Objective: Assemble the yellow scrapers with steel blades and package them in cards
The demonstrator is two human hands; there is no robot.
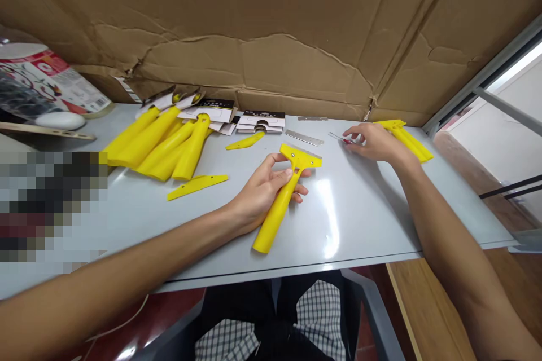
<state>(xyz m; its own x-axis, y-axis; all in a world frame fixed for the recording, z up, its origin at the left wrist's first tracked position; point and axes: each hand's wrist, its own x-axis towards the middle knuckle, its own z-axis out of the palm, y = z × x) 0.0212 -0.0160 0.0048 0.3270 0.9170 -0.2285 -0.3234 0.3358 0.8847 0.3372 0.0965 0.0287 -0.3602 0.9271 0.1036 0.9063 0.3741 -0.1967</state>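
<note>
Fingers of the left hand [265, 186] were closed around the neck of a yellow scraper [275, 214], the thumb across its front and other fingertips showing past its right side. The scraper's handle slanted toward the person and to the left, while its wide head pointed away, two screws [292, 155] facing up. At the right hand [375, 141], bent fingers reached the red handle of a screwdriver [347, 141]; whether they gripped it or merely touched it, I could not tell.

What seemed to count most was how the screwdriver stood to that head. It was to the right and slightly farther off, near the right hand and well apart from the left. Its shaft pointed left and a little away from the person, so its line passed beyond the head rather than onto the screws.

Between the hands, a glossy stretch of table [364, 214] gave room, running down to the near edge, and the scraper's handle ended short of that edge. Beyond the head lay a loose blade [304, 138]; farther back, cardboard [275, 11] walled off the far side. Leftward, a yellow plate [197, 186] and a pile of yellow handles [135, 135] narrowed the space, and another scraper [415, 144] lay partly behind the right wrist.
</note>
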